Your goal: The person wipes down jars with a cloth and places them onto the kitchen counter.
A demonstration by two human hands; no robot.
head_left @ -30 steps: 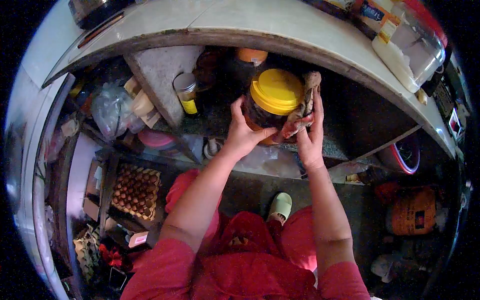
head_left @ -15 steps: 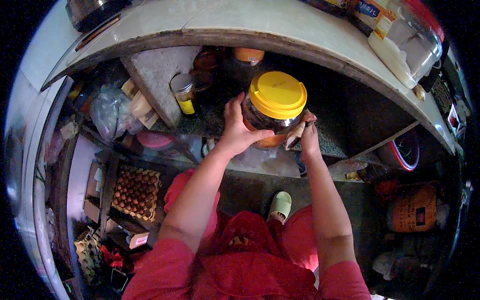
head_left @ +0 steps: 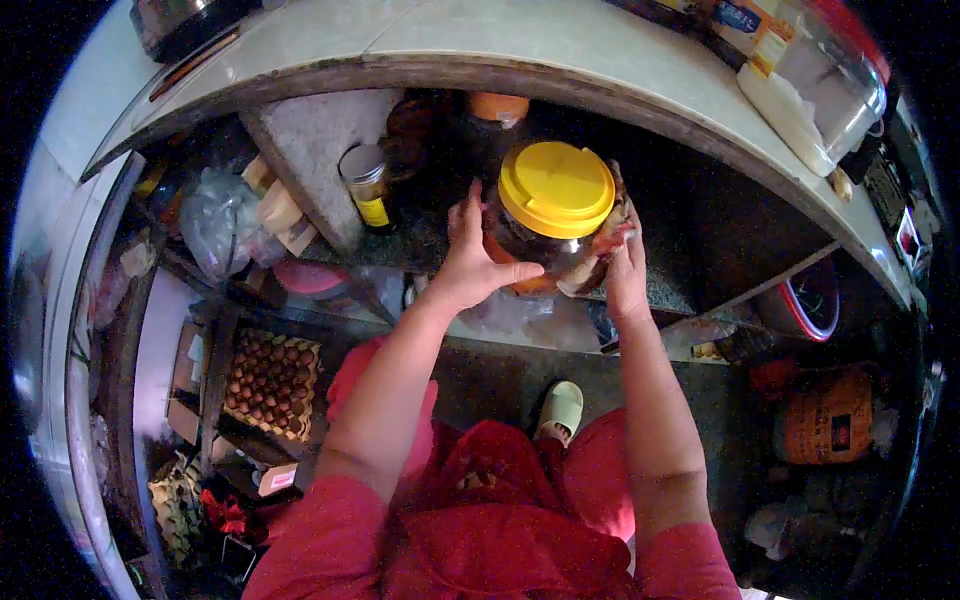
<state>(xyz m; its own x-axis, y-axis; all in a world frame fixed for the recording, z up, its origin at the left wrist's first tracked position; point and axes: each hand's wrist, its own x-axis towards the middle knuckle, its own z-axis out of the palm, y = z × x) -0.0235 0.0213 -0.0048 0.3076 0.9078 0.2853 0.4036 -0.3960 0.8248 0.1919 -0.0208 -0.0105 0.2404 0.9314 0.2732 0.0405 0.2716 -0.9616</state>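
Note:
A large clear jar (head_left: 530, 248) with a yellow screw lid (head_left: 557, 190) stands at the front of the shelf under the counter, its contents dark and orange. My left hand (head_left: 472, 258) is wrapped round the jar's left side, thumb across its front. On the right side, my right hand (head_left: 626, 262) presses a crumpled, stained cloth (head_left: 590, 262) against the jar. Most of that hand's fingers are hidden behind the cloth. Left of the jar is a small bottle with a grey cap (head_left: 366, 188).
An orange-topped container (head_left: 499, 108) sits deeper in the shelf. A big red-lidded jar (head_left: 815, 90) rests on the countertop (head_left: 440, 32). At lower left is a tray of eggs (head_left: 272, 378). Plastic bags (head_left: 222, 222) fill the left compartment, and a basin (head_left: 803, 300) is at right.
My right hand and the cloth have moved up and further round the jar's right side. The left hand and the jar have stayed nearly in place.

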